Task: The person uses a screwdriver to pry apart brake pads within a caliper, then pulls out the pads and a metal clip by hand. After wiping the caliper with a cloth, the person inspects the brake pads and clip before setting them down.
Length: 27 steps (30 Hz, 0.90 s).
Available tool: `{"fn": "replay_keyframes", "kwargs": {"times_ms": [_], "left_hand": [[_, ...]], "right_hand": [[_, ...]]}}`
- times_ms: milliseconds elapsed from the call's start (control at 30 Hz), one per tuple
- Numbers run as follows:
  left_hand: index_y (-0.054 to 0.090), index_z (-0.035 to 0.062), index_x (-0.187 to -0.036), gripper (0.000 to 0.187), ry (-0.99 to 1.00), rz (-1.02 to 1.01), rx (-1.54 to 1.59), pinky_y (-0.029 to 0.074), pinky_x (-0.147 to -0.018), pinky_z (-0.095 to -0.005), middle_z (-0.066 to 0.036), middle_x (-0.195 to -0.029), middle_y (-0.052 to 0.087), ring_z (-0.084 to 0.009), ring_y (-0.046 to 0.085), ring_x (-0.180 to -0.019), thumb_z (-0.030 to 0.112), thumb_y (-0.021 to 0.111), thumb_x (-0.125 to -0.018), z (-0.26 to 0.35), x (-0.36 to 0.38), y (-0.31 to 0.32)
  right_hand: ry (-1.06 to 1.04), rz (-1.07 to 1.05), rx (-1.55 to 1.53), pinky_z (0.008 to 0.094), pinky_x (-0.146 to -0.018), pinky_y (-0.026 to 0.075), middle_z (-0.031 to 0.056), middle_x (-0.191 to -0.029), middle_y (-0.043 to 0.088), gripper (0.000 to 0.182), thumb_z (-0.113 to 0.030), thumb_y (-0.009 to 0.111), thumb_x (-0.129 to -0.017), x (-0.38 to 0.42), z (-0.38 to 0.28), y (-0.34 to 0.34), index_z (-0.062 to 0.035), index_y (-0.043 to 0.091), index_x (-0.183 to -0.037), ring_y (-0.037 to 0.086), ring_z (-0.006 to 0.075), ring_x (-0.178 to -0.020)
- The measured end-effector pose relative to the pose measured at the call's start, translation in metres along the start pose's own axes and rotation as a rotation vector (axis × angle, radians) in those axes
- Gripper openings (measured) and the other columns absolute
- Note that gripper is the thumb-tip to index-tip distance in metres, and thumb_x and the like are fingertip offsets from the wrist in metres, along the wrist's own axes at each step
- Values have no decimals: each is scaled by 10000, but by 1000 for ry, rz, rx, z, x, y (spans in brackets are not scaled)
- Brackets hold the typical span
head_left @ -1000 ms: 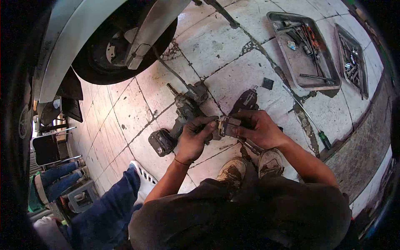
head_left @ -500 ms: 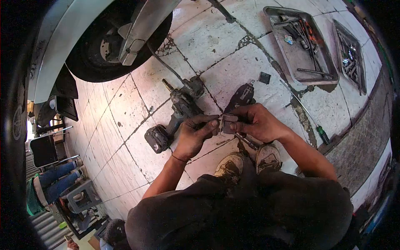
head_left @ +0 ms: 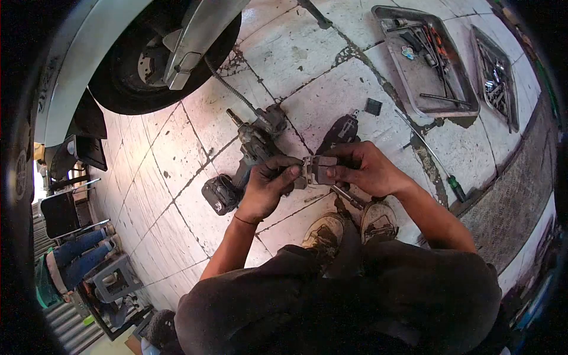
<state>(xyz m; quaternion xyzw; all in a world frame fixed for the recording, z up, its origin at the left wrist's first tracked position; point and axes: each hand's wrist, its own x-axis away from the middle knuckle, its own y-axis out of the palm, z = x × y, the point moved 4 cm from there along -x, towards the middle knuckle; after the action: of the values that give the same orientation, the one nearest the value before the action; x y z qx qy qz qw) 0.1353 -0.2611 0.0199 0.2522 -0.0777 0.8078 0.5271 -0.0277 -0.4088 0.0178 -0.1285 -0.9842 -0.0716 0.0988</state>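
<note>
Since half a second ago, a small dark-grey rectangular block with a pale metal edge (head_left: 321,172) has turned slightly, showing more of that edge, while the whole view has shifted a little. It is held in the air between two soot-darkened bare hands: the left hand (head_left: 263,190) pinches its left edge between thumb and fingers, and the right hand (head_left: 378,171) pinches its right side. Because only fingertips support it, grime could let it slip, probably onto the worn, stained work shoes (head_left: 325,233) or the cracked white floor tiles (head_left: 195,139). A drop could also chip it against the bulky black cordless power tool (head_left: 255,144) lying just beyond.
</note>
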Motion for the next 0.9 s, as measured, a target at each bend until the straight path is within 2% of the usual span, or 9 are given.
{"fn": "replay_keyframes", "kwargs": {"times_ms": [367,467,767,900], "left_hand": [[667,18,-1009,181,91,-91,-142,413,-563,-230,-25,-799,662,-66,516,-638,175,679,-920,6,-1,-2],[668,19,-996,170,91,-97,-142,414,-565,-231,-28,-798,664,-65,516,-638,170,678,-920,8,0,-1],[663,13,-978,167,74,-80,16,404,-562,-229,-32,-782,660,-66,502,-632,169,681,-919,-3,-2,-3],[668,10,-978,180,51,-66,-17,412,-569,-233,-33,-777,653,-69,502,-635,178,687,-916,-2,-1,-3]], "right_hand": [[48,-85,-101,280,-869,504,72,-1089,675,349,-149,674,-919,3,-2,3,45,598,-1200,599,108,-974],[40,-79,-11,285,-887,503,79,-1093,676,364,-146,675,-918,3,-5,1,45,591,-1216,603,115,-986],[20,-91,-54,285,-876,496,90,-1093,682,382,-163,682,-914,3,2,-1,42,592,-1224,601,122,-989],[47,-72,-13,285,-863,494,85,-1086,683,376,-178,681,-917,4,-3,-1,40,600,-1212,597,117,-978]]}}
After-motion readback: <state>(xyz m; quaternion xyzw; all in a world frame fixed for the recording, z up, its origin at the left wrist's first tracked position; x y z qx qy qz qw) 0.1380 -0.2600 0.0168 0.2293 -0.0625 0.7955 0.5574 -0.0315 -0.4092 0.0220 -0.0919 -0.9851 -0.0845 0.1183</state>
